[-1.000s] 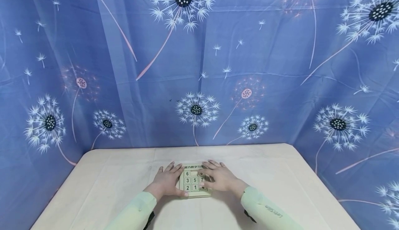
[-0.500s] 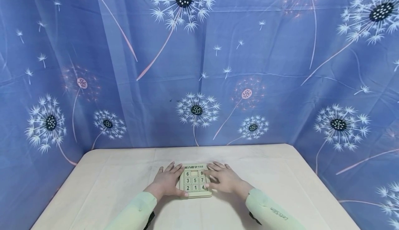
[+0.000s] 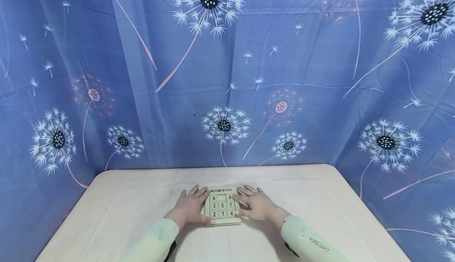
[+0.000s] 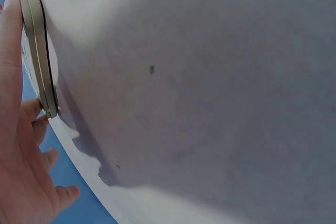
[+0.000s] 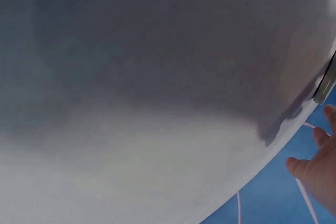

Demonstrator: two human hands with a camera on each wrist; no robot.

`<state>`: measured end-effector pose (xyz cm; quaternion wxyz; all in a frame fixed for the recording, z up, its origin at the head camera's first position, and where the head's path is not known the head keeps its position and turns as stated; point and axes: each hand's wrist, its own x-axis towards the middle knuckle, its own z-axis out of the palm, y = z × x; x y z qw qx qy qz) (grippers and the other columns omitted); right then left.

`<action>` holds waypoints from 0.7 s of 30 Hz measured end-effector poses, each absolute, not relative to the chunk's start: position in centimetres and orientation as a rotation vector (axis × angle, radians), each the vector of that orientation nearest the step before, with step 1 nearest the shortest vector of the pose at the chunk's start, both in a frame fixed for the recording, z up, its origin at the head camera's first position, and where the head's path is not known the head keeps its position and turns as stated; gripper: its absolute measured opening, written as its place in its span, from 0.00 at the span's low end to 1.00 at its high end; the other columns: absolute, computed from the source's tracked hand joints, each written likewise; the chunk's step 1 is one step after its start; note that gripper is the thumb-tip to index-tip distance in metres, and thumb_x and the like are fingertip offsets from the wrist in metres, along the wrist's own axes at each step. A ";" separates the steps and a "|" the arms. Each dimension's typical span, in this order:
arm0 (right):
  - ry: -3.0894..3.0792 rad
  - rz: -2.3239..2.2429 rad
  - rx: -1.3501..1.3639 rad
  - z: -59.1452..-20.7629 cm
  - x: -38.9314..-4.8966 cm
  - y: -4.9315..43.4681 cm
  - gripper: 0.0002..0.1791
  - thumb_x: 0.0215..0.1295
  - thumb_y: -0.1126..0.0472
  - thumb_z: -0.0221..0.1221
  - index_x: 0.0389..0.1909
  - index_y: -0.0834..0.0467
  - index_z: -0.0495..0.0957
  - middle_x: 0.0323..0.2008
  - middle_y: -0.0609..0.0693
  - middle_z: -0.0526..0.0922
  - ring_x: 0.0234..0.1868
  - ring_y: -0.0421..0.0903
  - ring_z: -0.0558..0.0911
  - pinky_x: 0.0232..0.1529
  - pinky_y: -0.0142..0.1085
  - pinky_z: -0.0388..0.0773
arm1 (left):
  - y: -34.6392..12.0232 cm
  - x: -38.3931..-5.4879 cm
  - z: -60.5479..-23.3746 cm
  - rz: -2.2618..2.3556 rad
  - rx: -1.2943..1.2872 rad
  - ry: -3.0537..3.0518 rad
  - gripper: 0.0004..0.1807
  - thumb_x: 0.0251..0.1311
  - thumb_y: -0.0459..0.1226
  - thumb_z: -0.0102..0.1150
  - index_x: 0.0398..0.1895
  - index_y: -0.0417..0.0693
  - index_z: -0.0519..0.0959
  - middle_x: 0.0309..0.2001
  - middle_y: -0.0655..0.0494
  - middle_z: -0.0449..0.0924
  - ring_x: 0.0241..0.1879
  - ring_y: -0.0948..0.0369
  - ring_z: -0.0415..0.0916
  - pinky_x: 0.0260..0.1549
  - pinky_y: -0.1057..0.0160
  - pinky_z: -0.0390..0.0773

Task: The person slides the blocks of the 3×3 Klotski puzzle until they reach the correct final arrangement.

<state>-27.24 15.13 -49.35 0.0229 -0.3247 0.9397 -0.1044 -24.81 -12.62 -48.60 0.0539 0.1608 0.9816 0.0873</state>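
Observation:
A pale green sliding number puzzle (image 3: pixel 222 205) lies on the table, its rows reading 6, gap, 8; 3, 5, 7; 2, 1, 4. My left hand (image 3: pixel 190 206) holds its left side, thumb at the near corner and index finger by the far one. The left wrist view shows the puzzle's layered edge (image 4: pixel 37 40) between thumb and fingers. Along the right side, my right hand (image 3: pixel 258 205) has its fingers spread, thumb by tile 4 and index fingertip by tile 8. Only a corner of the puzzle (image 5: pixel 326 83) appears in the right wrist view.
The table (image 3: pixel 142 191) has a cream cover. Blue curtains (image 3: pixel 177 135) with a dandelion print stand close behind it and along both sides.
My right hand has drawn back to the right, off the right column of tiles, uncovering 8, 7 and 4. The left hand and the puzzle keep their places.

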 end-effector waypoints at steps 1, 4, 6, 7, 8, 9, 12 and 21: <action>2.909 -0.323 -1.002 -49.4 -27.2 15.1 0.34 0.70 0.32 0.53 0.71 0.46 0.74 0.76 0.55 0.68 0.79 0.63 0.64 0.73 0.73 0.60 | -12.6 -24.8 -48.6 0.268 0.489 2.982 0.61 0.41 0.70 0.74 0.77 0.51 0.66 0.79 0.55 0.63 0.81 0.46 0.55 0.76 0.32 0.58; 2.908 -0.327 -1.000 -49.3 -27.3 15.1 0.34 0.70 0.33 0.53 0.71 0.46 0.74 0.76 0.56 0.68 0.79 0.63 0.64 0.73 0.73 0.60 | -12.6 -24.8 -48.6 0.273 0.491 2.982 0.61 0.41 0.70 0.74 0.77 0.51 0.66 0.79 0.55 0.63 0.81 0.46 0.55 0.76 0.32 0.58; 2.908 -0.328 -1.004 -49.3 -27.3 15.1 0.34 0.70 0.33 0.54 0.71 0.46 0.74 0.76 0.56 0.68 0.79 0.63 0.64 0.73 0.73 0.60 | -12.6 -24.8 -48.6 0.276 0.491 2.982 0.61 0.41 0.70 0.74 0.77 0.50 0.66 0.79 0.54 0.63 0.81 0.46 0.55 0.76 0.32 0.58; 2.908 -0.329 -1.007 -49.3 -27.3 15.0 0.34 0.71 0.33 0.54 0.71 0.46 0.74 0.76 0.56 0.68 0.78 0.63 0.64 0.72 0.73 0.60 | -12.6 -24.8 -48.6 0.276 0.492 2.982 0.61 0.41 0.69 0.74 0.77 0.50 0.66 0.79 0.54 0.63 0.81 0.46 0.55 0.76 0.32 0.58; 2.908 -0.332 -1.011 -49.3 -27.3 15.0 0.34 0.71 0.33 0.54 0.71 0.46 0.74 0.76 0.56 0.68 0.78 0.63 0.64 0.72 0.74 0.60 | -12.6 -24.8 -48.6 0.277 0.492 2.981 0.61 0.41 0.69 0.74 0.77 0.50 0.66 0.79 0.54 0.63 0.81 0.46 0.55 0.76 0.32 0.58; 2.909 -0.332 -1.016 -49.3 -27.3 15.0 0.34 0.71 0.33 0.54 0.70 0.46 0.74 0.76 0.56 0.68 0.78 0.64 0.64 0.72 0.74 0.60 | -12.6 -24.8 -48.6 0.279 0.491 2.980 0.61 0.41 0.69 0.74 0.77 0.50 0.66 0.79 0.54 0.63 0.81 0.46 0.55 0.76 0.32 0.58; 2.907 -0.335 -1.020 -49.3 -27.3 14.9 0.34 0.70 0.33 0.54 0.70 0.46 0.74 0.76 0.56 0.68 0.78 0.64 0.65 0.72 0.74 0.60 | -12.7 -24.7 -48.5 0.290 0.488 2.975 0.61 0.41 0.69 0.74 0.77 0.50 0.66 0.79 0.54 0.63 0.81 0.46 0.54 0.76 0.32 0.58; 2.899 -0.307 -1.010 -49.4 -27.3 14.7 0.34 0.70 0.32 0.53 0.71 0.44 0.73 0.77 0.55 0.67 0.79 0.63 0.64 0.73 0.72 0.60 | -12.7 -24.7 -48.4 0.300 0.488 2.968 0.60 0.42 0.69 0.74 0.77 0.50 0.66 0.79 0.54 0.63 0.81 0.46 0.54 0.77 0.32 0.57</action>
